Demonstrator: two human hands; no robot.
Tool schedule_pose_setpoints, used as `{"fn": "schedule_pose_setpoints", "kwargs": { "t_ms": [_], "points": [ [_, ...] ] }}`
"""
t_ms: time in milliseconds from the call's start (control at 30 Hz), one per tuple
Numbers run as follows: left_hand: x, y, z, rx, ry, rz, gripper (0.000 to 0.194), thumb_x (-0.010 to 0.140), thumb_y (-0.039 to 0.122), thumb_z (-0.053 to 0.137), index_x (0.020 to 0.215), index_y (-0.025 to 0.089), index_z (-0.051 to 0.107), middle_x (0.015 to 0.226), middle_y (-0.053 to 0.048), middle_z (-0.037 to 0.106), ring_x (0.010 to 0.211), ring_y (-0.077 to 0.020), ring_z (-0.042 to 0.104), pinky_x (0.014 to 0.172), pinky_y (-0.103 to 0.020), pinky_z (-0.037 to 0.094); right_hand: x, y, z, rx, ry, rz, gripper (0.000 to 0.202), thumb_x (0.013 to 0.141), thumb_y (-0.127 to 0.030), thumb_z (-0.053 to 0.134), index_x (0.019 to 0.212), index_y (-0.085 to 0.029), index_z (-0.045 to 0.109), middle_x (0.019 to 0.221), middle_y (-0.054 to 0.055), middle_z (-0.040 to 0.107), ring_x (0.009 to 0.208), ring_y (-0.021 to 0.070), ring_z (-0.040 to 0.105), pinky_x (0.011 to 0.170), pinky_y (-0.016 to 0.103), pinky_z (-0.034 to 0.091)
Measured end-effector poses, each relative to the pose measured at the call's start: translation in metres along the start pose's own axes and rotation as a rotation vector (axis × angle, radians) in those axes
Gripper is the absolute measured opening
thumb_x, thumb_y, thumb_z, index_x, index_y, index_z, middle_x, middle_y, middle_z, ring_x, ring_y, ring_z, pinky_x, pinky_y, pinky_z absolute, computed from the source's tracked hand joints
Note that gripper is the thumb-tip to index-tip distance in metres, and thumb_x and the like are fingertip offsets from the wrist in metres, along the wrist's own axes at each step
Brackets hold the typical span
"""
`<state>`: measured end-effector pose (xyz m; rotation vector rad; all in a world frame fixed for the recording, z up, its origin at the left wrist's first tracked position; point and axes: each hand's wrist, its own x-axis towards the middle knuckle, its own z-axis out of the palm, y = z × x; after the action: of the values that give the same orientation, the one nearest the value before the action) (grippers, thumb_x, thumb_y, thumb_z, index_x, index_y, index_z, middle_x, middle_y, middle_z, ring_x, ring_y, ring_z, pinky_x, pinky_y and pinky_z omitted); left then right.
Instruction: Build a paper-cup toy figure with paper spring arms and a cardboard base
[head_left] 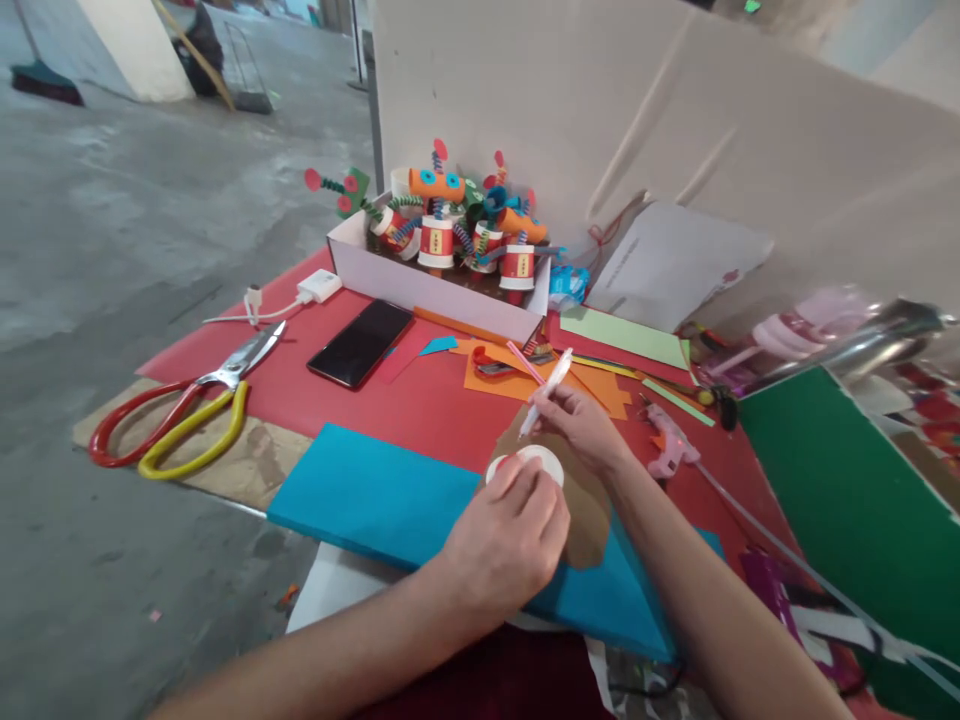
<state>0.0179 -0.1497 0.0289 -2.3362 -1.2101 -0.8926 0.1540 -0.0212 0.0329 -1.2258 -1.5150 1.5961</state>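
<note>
My right hand is closed around a white pen, whose tip points down at a piece of brown cardboard. With closed fingers, my left hand holds a white round paper cup against that cardboard, near the pen tip. A bit of red shows on the cup beside my fingers; the rest of it is hidden under my hand. The cardboard lies on blue sheets at the table's near edge.
Large scissors and a black phone lie to the left. A white box of paper-cup figures stands behind. A pink glue gun, orange paper and a green board are to the right.
</note>
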Motion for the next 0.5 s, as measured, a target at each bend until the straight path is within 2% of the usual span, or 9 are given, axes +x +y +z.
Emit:
{"fn": "schedule_pose_setpoints", "kwargs": {
  "t_ms": [167, 300, 500],
  "points": [
    [0.0, 0.0, -0.005, 0.012, -0.025, 0.031, 0.029, 0.088, 0.011, 0.044, 0.109, 0.004, 0.064, 0.103, -0.016, 0.068, 0.103, -0.0264, 0.064, 0.104, -0.043, 0.04, 0.016, 0.003, 0.004, -0.155, -0.095, -0.06, 0.035, 0.07, -0.048, 0.074, 0.079, -0.016, 0.067, 0.071, 0.001, 0.067, 0.062, 0.012, 0.06, 0.062, 0.026, 0.049],
    [0.001, -0.003, -0.007, -0.004, -0.037, 0.05, 0.029, 0.089, 0.014, 0.046, 0.109, 0.004, 0.064, 0.104, -0.017, 0.067, 0.1, -0.0261, 0.065, 0.103, -0.044, 0.041, 0.02, -0.001, 0.006, -0.196, -0.234, -0.032, 0.03, 0.076, -0.045, 0.07, 0.084, -0.017, 0.066, 0.076, 0.003, 0.069, 0.07, 0.0157, 0.064, 0.066, 0.029, 0.05],
    [0.001, -0.005, -0.01, 0.007, -0.068, 0.06, 0.031, 0.088, 0.016, 0.048, 0.112, 0.003, 0.063, 0.106, -0.015, 0.068, 0.101, -0.0267, 0.064, 0.102, -0.043, 0.041, 0.021, -0.002, 0.009, -0.203, -0.372, 0.001, 0.027, 0.078, -0.042, 0.069, 0.086, -0.016, 0.065, 0.081, 0.004, 0.068, 0.075, 0.0162, 0.065, 0.071, 0.029, 0.051]
  ]
}}
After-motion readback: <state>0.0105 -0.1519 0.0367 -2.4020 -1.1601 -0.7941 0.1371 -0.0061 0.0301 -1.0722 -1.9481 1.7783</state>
